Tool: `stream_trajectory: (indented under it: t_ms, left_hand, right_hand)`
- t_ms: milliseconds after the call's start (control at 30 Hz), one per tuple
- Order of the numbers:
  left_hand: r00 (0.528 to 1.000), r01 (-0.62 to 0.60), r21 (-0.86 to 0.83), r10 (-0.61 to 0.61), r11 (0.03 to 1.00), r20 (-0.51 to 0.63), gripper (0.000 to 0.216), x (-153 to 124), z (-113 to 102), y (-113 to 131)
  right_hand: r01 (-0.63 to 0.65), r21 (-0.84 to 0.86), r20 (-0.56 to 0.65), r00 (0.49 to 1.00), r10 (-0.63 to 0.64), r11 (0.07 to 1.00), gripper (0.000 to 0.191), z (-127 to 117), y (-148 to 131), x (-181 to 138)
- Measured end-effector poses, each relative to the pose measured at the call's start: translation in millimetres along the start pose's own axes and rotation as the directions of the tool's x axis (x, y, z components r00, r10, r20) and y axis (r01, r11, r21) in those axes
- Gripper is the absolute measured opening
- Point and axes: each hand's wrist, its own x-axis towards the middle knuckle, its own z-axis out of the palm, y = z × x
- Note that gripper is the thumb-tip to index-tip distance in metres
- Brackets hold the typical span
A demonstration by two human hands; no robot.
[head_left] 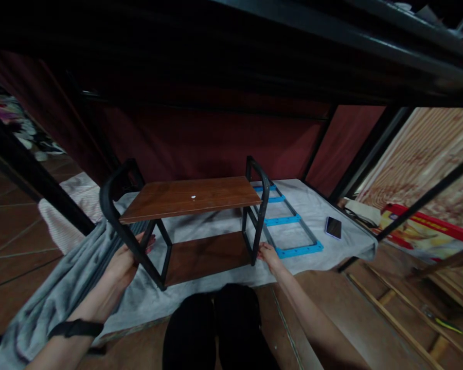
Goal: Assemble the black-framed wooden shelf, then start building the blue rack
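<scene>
A small two-tier rack [193,198] with brown wooden shelves and black metal side frames stands on a grey cloth [312,216] on the floor. My left hand [125,262] grips the near leg of the left black frame [116,216], fingers wrapped round the bar. My right hand [269,255] touches the bottom of the right black frame [259,210], its fingers curled at the foot. A small white speck lies on the top shelf. My dark-clad knees [216,324] are just in front of the rack.
A black and blue ladder-like frame [293,231] lies flat on the cloth right of the rack. A phone [334,227] rests beyond it. Black bed-frame bars cross overhead and at both sides. Wooden slats [401,318] and a red box [428,231] lie at the right.
</scene>
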Motion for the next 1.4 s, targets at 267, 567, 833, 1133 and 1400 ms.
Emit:
stream_trajectory:
  t_ms: [267,567,833,1133,1400]
  left_hand:
    - [0.988,0.151,-0.019,-0.151,0.988,-0.023,0.016,-6,3,-40]
    - [0.967,0.247,-0.008,-0.247,0.969,-0.06,0.018,2,-3,-61]
    - [0.947,0.312,-0.055,-0.315,0.949,-0.065,0.019,-3,-23,-90]
    - [0.986,0.072,0.188,-0.099,0.98,0.138,0.038,-20,-40,-123]
    - [1.0,0.015,0.088,-0.014,0.996,-0.016,0.036,-33,-21,-119]
  right_hand:
    - [0.031,0.009,-0.105,0.994,-0.03,0.999,0.019,-16,47,-9]
    - [0.067,-0.044,-0.07,0.995,-0.069,0.997,0.019,-13,37,13]
    - [0.137,0.012,-0.077,0.988,-0.135,0.991,0.03,-8,44,16]
    - [0.255,0.122,0.085,0.96,-0.266,0.959,0.041,10,21,9]
    - [0.24,-0.03,0.058,0.97,-0.238,0.97,0.051,21,32,-5]
